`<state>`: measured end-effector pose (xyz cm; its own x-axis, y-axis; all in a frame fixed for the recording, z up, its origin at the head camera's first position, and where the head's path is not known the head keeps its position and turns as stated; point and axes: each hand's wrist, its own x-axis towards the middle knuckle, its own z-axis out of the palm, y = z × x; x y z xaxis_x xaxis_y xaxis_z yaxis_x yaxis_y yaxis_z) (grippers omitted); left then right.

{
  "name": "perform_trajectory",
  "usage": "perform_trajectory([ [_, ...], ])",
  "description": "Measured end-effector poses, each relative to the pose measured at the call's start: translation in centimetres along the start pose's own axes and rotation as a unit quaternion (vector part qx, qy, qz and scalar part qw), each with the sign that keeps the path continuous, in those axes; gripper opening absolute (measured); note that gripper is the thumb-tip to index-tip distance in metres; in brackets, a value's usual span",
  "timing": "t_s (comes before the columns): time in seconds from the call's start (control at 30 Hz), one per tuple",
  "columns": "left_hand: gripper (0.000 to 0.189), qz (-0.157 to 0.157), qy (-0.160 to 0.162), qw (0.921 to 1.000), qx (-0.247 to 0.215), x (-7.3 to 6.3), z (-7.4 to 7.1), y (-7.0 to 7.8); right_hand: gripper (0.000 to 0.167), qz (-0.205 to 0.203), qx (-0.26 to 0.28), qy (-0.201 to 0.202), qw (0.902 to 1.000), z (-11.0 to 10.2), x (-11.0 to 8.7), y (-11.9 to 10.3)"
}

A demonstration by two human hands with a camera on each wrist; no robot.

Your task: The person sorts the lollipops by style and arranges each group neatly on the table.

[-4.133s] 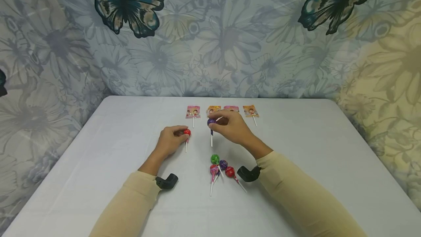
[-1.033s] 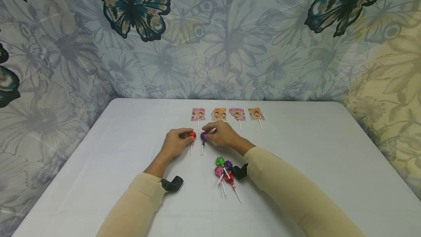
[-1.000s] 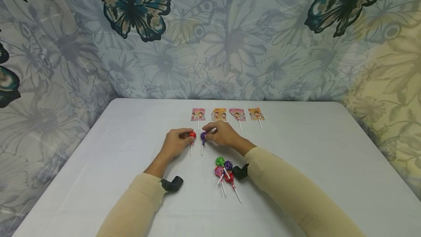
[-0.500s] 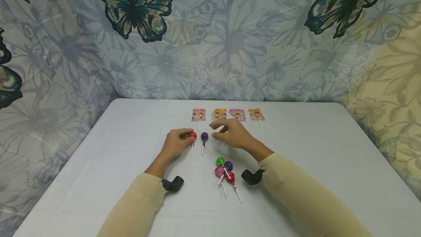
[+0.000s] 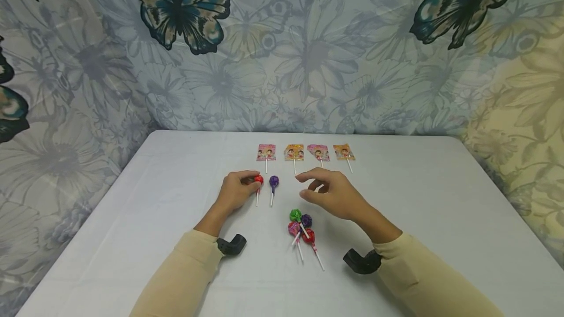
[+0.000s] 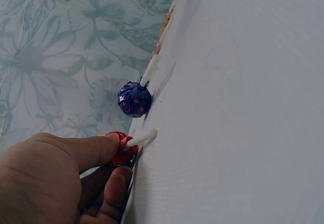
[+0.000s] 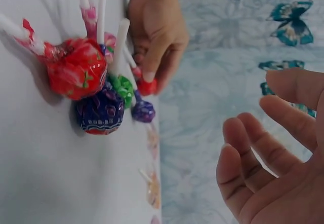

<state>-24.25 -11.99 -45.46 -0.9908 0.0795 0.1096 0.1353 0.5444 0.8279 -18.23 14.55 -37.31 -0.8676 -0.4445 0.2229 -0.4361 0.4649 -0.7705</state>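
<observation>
My left hand [image 5: 235, 191] pinches the wrapped head of a red lollipop [image 5: 258, 180], whose stick points toward me on the table. Just right of it lies a purple lollipop [image 5: 273, 181], touched by neither hand. My right hand [image 5: 337, 192] hovers over the table with fingers parted and nothing between them. Below and left of that hand is a loose pile of lollipops: a green one [image 5: 295, 215], a purple one [image 5: 306, 220], a pink one [image 5: 293, 229] and a red one [image 5: 309, 237]. In the left wrist view, thumb and fingers press on the red lollipop [image 6: 123, 148].
A row of flat-wrapped lollipops lies farther back: pink [image 5: 266, 152], orange [image 5: 293, 152], pink [image 5: 318, 152] and orange [image 5: 344, 151]. All rest on a white table [image 5: 418, 185]. Patterned butterfly cloth [image 5: 308, 62] hangs behind it.
My right hand set the purple lollipop down beside the red one, let go and drew back to the right. My left hand keeps its pinch on the red lollipop.
</observation>
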Motion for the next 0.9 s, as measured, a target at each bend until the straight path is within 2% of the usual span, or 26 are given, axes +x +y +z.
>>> perform_trajectory([
  [0.13, 0.028, -0.001, 0.002, 1.0, 0.0, 0.0, 0.1, 0.0, 0.031, -0.025, -0.009, 0.0, 0.9996, -0.1, -1.5, -0.3],
  [0.33, 0.028, -0.001, -0.001, 1.0, -0.002, 0.0, 0.2, -0.1, 0.03, -0.051, 0.013, 0.003, 0.9986, 0.3, -3.6, 0.0],
  [0.5, 0.028, -0.005, 0.0, 1.0, -0.002, 0.0, 0.0, -0.1, 0.028, -0.048, 0.026, 0.01, 0.9985, 1.2, -5.0, 0.7],
  [0.63, 0.028, -0.002, -0.002, 1.0, -0.003, 0.0, -0.1, -0.1, 0.026, -0.039, 0.03, 0.01, 0.9988, 1.9, -5.8, 1.5],
  [0.9, 0.028, 0.0, -0.003, 1.0, -0.003, 0.1, -0.1, 0.0, 0.025, -0.056, 0.044, 0.011, 0.9974, 2.6, -6.2, 2.8],
])
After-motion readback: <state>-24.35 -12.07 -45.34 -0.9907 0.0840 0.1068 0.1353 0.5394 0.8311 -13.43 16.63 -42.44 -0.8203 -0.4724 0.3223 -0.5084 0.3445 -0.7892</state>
